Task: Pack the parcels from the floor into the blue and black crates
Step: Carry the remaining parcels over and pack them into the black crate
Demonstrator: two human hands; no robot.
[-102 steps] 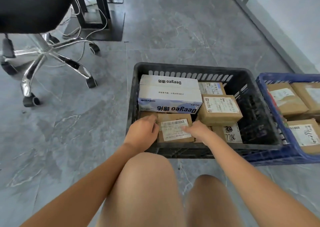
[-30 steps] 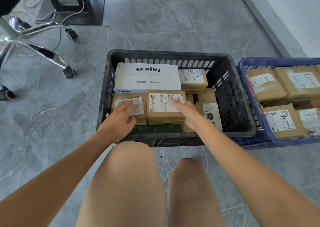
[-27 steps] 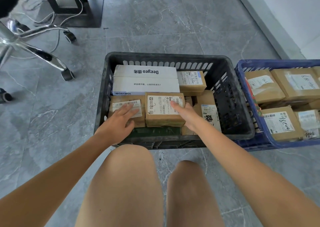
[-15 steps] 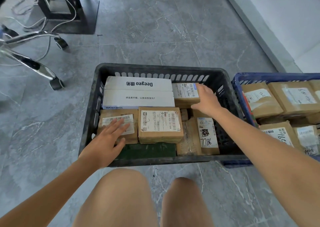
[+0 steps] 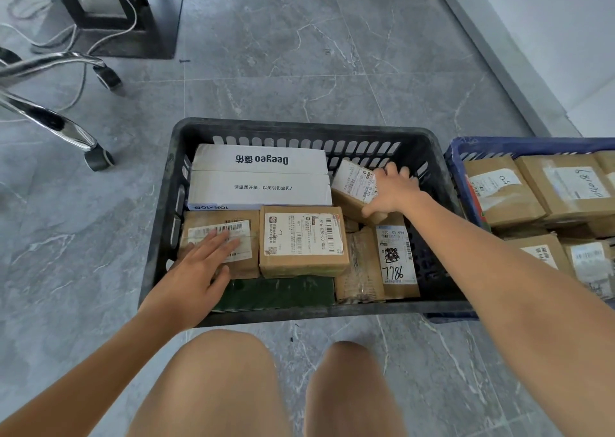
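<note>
Looking down from the head camera, the right hand (image 5: pixel 392 190) grips a small brown box (image 5: pixel 354 187) at the far right of the black crate (image 5: pixel 299 128). This box is tilted, one end lifted, its long side running from far-left to near-right. The left hand (image 5: pixel 199 270) lies open and flat on another brown box (image 5: pixel 219 237) at the near left, so the right hand is nearer the tilted one. I think it needs laying flat beside the white box (image 5: pixel 259 177). The boxes are stiff cardboard with smooth paper labels. The blue crate (image 5: pixel 466 145) sits just beside, already holding parcels.
</note>
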